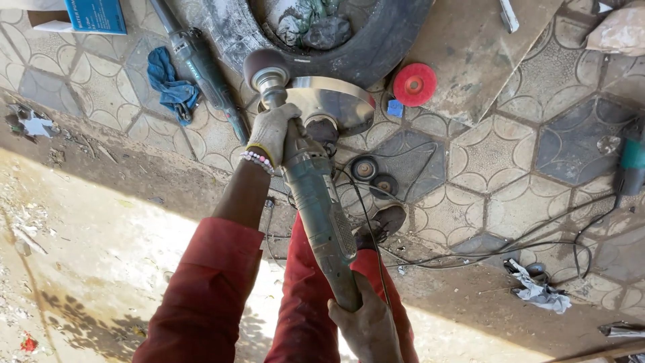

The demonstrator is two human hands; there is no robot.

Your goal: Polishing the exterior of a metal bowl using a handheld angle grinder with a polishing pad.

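I hold a green-grey angle grinder (321,202) pointing away from me. My left hand (272,131), in a dirty knit glove with a bead bracelet at the wrist, grips the front of the tool by its side handle (267,72). My right hand (368,324), bare, holds the rear of the grinder body near the cable. The grinder head rests against a shiny curved metal piece (332,102) on the tiled floor. Red sleeves and red trousers cover my arms and legs.
A second power tool (201,67) and a blue rag (173,86) lie at the left. A tyre (376,50), a red flap disc (414,84), two black discs (374,176), a teal tool (630,168) and loose cables (510,242) surround me.
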